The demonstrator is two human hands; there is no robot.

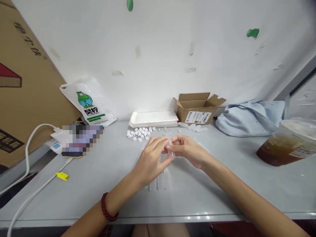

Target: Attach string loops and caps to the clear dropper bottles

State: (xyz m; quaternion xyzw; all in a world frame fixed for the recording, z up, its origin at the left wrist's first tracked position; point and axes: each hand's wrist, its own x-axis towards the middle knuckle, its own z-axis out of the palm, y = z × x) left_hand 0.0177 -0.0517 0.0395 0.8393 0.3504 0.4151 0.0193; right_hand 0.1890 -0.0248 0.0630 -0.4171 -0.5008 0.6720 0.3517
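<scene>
Between my fingertips, over the middle of the table, is a small translucent plastic bottle [171,152], held roughly upright. My left hand [150,160] grips its body between thumb and fingers. From the other side, the fingers of my right hand [189,149] close on its upper part; whether they also hold a small part there is hidden. Several white caps [140,132] lie in a loose pile beyond my left hand. Small translucent pieces [169,130] are scattered behind both hands. Flat translucent strips or tubes [160,181] lie on the table below my hands.
At the wall stand a stack of white trays [154,119] and an opened cardboard box [197,108], with translucent bottles [195,127] before it. A blue cloth bag [249,118] and a drink cup [283,144] are right; a phone [84,140], cable [44,191] and plastic bag [89,102] left.
</scene>
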